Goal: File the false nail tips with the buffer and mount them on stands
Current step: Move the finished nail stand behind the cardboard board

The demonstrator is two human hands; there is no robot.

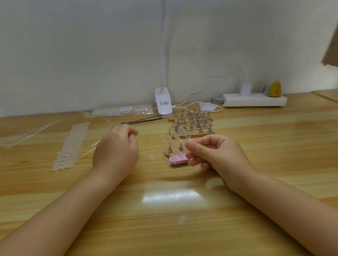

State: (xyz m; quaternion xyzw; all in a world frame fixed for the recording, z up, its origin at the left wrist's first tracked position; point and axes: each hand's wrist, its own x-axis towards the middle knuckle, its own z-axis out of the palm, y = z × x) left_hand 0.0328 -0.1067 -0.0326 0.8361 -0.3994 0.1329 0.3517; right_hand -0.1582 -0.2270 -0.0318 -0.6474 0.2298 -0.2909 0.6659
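Observation:
My right hand [215, 154] grips the pink and purple buffer block [178, 159], which sticks out to the left of my fingers, low over the table. Just behind it stands a small wooden stand [171, 148] with several clear nail tips mounted on it. My left hand [116, 150] hovers left of the stand with its fingers curled; a small clear nail tip may be pinched at its fingertips, but the blur hides it. Further back lie wooden bases with several bare metal stands [192, 121]. A loose tip [151, 156] lies between my hands.
A strip of clear nail tips [69, 148] and bare plastic sprues [21, 134] lie at the left. At the back are a bagged tip set [121, 110], a white clip lamp [163, 103], a power strip [254, 100] and black tweezers [143, 121]. Another loose tip [182, 219] lies near me.

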